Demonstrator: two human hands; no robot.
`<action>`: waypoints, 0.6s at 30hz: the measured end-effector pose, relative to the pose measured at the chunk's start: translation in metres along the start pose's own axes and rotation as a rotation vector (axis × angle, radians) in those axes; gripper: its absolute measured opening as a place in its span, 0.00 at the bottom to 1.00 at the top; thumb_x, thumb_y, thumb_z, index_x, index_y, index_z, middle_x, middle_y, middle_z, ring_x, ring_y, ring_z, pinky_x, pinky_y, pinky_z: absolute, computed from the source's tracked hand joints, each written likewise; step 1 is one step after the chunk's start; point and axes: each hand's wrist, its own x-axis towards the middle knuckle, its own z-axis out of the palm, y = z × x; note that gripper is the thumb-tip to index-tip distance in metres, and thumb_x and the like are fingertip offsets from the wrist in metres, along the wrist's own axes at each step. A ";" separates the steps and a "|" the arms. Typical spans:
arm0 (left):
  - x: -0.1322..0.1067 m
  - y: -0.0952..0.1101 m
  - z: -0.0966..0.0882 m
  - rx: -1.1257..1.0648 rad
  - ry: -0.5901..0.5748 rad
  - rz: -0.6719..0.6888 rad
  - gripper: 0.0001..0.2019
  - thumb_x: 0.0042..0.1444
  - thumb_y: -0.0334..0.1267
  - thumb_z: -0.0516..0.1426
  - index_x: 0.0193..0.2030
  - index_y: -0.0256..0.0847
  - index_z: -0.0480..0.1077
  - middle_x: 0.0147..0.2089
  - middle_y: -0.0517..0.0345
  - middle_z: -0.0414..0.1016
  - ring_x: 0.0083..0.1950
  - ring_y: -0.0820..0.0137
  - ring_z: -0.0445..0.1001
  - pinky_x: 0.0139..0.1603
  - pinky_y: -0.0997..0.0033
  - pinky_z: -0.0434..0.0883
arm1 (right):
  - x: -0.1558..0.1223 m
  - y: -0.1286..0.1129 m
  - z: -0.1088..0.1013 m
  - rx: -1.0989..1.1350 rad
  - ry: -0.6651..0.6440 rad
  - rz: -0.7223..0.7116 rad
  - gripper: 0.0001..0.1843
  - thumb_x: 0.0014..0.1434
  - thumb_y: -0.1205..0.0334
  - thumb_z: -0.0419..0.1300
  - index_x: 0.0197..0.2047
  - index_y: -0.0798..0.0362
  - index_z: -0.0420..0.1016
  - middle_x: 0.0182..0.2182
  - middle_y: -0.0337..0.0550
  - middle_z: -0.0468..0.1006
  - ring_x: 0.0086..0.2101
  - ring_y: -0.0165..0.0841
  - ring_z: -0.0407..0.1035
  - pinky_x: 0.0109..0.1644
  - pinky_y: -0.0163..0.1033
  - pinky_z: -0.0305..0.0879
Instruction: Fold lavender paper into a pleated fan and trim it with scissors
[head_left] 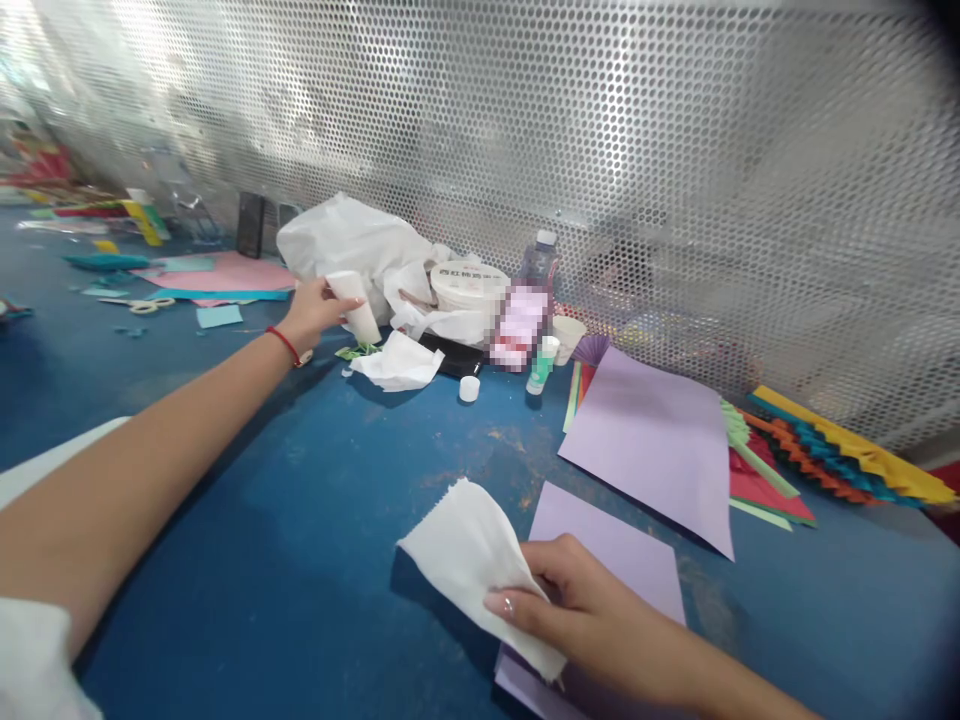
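My left hand (313, 313) reaches far across the blue table (300, 520) and is closed round a small white tube-shaped object (354, 305), beside a crumpled white plastic bag (349, 240). A red string circles that wrist. My right hand (570, 605) is near the front edge, fingers pinched on a white tissue (472, 555) that lies partly over a lilac paper sheet (622, 550).
A larger lilac sheet (652, 440) lies to the right, next to folded coloured paper fans (840, 455). Behind stand a white tub (469, 285), a water bottle (536, 262), a green glue tube (541, 366), a white cap (469, 388) and crumpled tissue (397, 362). Scissors (139, 305) and paper scraps lie far left. A perforated metal screen (600, 150) closes the back.
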 end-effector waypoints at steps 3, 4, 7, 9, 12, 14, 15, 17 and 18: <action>0.000 0.003 0.007 -0.011 0.010 0.002 0.18 0.67 0.43 0.61 0.59 0.37 0.70 0.57 0.48 0.73 0.54 0.60 0.76 0.53 0.53 0.78 | 0.001 0.002 0.003 0.016 0.004 -0.001 0.25 0.66 0.43 0.62 0.29 0.52 0.60 0.26 0.32 0.54 0.28 0.26 0.50 0.28 0.35 0.46; 0.000 0.004 0.009 -0.012 0.012 0.009 0.18 0.67 0.43 0.61 0.59 0.37 0.70 0.58 0.48 0.73 0.54 0.59 0.76 0.54 0.52 0.77 | 0.002 0.003 0.004 0.022 0.004 -0.007 0.25 0.66 0.43 0.62 0.29 0.52 0.60 0.26 0.32 0.54 0.28 0.26 0.50 0.28 0.35 0.47; -0.001 0.006 0.012 -0.008 -0.022 0.013 0.17 0.67 0.43 0.61 0.58 0.37 0.70 0.57 0.48 0.73 0.54 0.60 0.76 0.54 0.53 0.77 | 0.002 0.004 0.006 0.057 0.011 -0.024 0.25 0.66 0.43 0.62 0.29 0.52 0.60 0.28 0.33 0.56 0.29 0.27 0.51 0.29 0.35 0.48; -0.003 0.006 0.013 0.000 -0.039 0.004 0.17 0.67 0.43 0.61 0.58 0.37 0.70 0.57 0.48 0.74 0.53 0.60 0.76 0.53 0.53 0.78 | 0.002 0.005 0.007 0.088 0.015 -0.014 0.25 0.66 0.42 0.62 0.30 0.52 0.61 0.28 0.34 0.56 0.29 0.27 0.51 0.29 0.35 0.48; -0.005 0.006 0.014 0.001 -0.016 0.017 0.17 0.67 0.43 0.61 0.58 0.37 0.70 0.57 0.48 0.73 0.54 0.60 0.76 0.54 0.52 0.77 | 0.001 0.005 0.007 0.105 0.046 0.002 0.26 0.65 0.39 0.62 0.31 0.53 0.62 0.27 0.33 0.56 0.28 0.27 0.50 0.28 0.35 0.46; -0.009 0.009 0.013 -0.016 -0.007 0.046 0.17 0.66 0.43 0.61 0.58 0.37 0.70 0.57 0.48 0.73 0.54 0.60 0.76 0.54 0.52 0.77 | 0.001 0.006 0.009 0.100 0.068 -0.014 0.26 0.64 0.39 0.63 0.31 0.53 0.62 0.27 0.33 0.55 0.27 0.26 0.49 0.28 0.35 0.44; -0.011 0.012 0.012 -0.034 -0.016 0.069 0.17 0.67 0.42 0.60 0.58 0.37 0.70 0.57 0.48 0.73 0.54 0.60 0.76 0.53 0.53 0.77 | 0.001 0.006 0.009 0.097 0.073 -0.025 0.26 0.63 0.39 0.63 0.30 0.53 0.62 0.27 0.33 0.55 0.27 0.26 0.49 0.28 0.35 0.44; -0.020 0.021 0.009 -0.099 -0.069 0.145 0.16 0.69 0.42 0.58 0.58 0.35 0.70 0.57 0.49 0.73 0.53 0.61 0.76 0.53 0.54 0.77 | 0.002 0.007 0.012 0.095 0.082 -0.036 0.26 0.63 0.41 0.65 0.30 0.53 0.63 0.26 0.33 0.55 0.27 0.26 0.50 0.27 0.35 0.43; -0.025 0.027 0.007 -0.145 -0.114 0.200 0.16 0.69 0.43 0.58 0.58 0.35 0.70 0.56 0.49 0.73 0.53 0.61 0.76 0.53 0.55 0.77 | 0.003 0.007 0.012 0.104 0.090 -0.039 0.25 0.63 0.42 0.65 0.29 0.53 0.64 0.26 0.33 0.55 0.27 0.26 0.50 0.27 0.34 0.44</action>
